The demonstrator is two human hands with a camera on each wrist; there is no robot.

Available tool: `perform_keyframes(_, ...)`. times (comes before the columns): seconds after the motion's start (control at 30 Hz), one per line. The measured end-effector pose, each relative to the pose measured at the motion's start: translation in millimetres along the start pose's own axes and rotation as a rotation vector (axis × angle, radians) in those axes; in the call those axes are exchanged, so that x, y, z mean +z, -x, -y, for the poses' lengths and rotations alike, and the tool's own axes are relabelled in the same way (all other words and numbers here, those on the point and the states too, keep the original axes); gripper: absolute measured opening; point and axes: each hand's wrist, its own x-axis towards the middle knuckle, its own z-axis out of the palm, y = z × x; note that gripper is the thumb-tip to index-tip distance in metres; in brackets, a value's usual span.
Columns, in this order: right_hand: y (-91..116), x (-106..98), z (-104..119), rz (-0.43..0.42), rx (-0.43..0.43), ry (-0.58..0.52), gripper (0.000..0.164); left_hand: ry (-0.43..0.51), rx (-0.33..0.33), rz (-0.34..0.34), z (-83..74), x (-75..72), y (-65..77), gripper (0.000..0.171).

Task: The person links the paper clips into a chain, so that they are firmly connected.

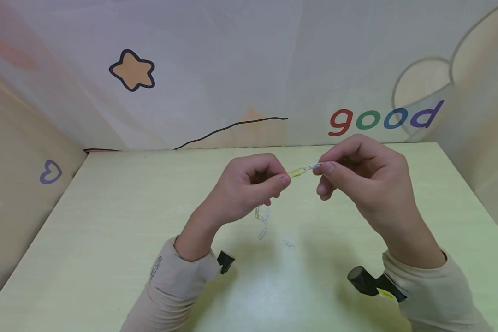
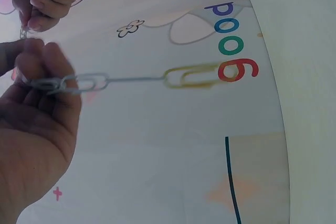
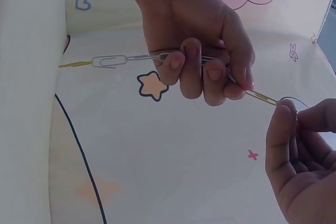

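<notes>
My left hand [image 1: 253, 184] pinches a chain of linked paper clips between thumb and forefinger. From its fingertips a yellow paper clip [image 1: 296, 172] reaches toward my right hand [image 1: 365, 184], whose thumb and forefinger pinch a silver paper clip [image 1: 314, 165] at that end. The rest of the chain hangs below my left hand, past its curled fingers. In the right wrist view a silver clip [image 3: 109, 61] and a yellow clip [image 3: 76, 64] show on that hanging part. The left wrist view also has its yellow clip [image 2: 194, 75], slightly blurred. Fingers hide some links.
Two loose silver clips, one [image 1: 263, 234] below the chain and another [image 1: 288, 244] to its right, lie on the pale table [image 1: 108, 230]. A printed backdrop [image 1: 232, 69] stands behind and at both sides. Black wrist cameras sit at both sleeves.
</notes>
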Motion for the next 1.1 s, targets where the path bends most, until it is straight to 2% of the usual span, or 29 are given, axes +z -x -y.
perform_keyframes(0.13, 2, 3, 2, 0.016, -0.003, 0.044, 0.005, -0.06, -0.073, 0.137, 0.6, -2.4, -0.7, 0.012)
perform_keyframes(0.2, 3, 6, 3, 0.028, -0.017, 0.073, 0.006, -0.079, -0.078, 0.198, 1.0, -1.8, -1.0, 0.01)
perform_keyframes(0.27, 3, 9, 3, 0.037, -0.029, 0.112, 0.007, -0.064, -0.056, 0.224, 1.0, -0.8, -1.1, 0.012)
perform_keyframes(0.4, 4, 14, 4, 0.028, -0.028, 0.217, 0.01, 0.09, 0.043, 0.204, -0.1, 1.0, -1.0, 0.017)
perform_keyframes(0.5, 5, 17, 5, 0.023, -0.032, 0.255, 0.011, 0.196, 0.097, 0.194, -1.3, 1.0, -0.8, 0.018)
perform_keyframes(0.73, 5, 18, 1, 0.055, -0.12, 0.207, 0.012, 0.3, 0.074, 0.199, -6.3, -1.7, 0.2, 0.018)
perform_keyframes(0.87, 1, 16, -12, 0.075, -0.127, 0.168, 0.008, 0.325, 0.081, 0.156, -8.4, -4.4, 0.5, 0.018)
perform_keyframes(0.97, -3, 15, -34, 0.067, -0.058, 0.155, 0.007, 0.328, 0.088, 0.107, -8.1, -8.1, 1.7, 0.019)
perform_keyframes(1.03, -5, 15, -53, 0.064, 0.032, 0.162, 0.006, 0.328, 0.096, 0.087, -7.3, -10.8, 2.8, 0.02)
perform_keyframes(1.1, -7, 14, -74, 0.08, 0.158, 0.211, 0.007, 0.333, 0.105, 0.082, -6.7, -12.8, 3.7, 0.022)
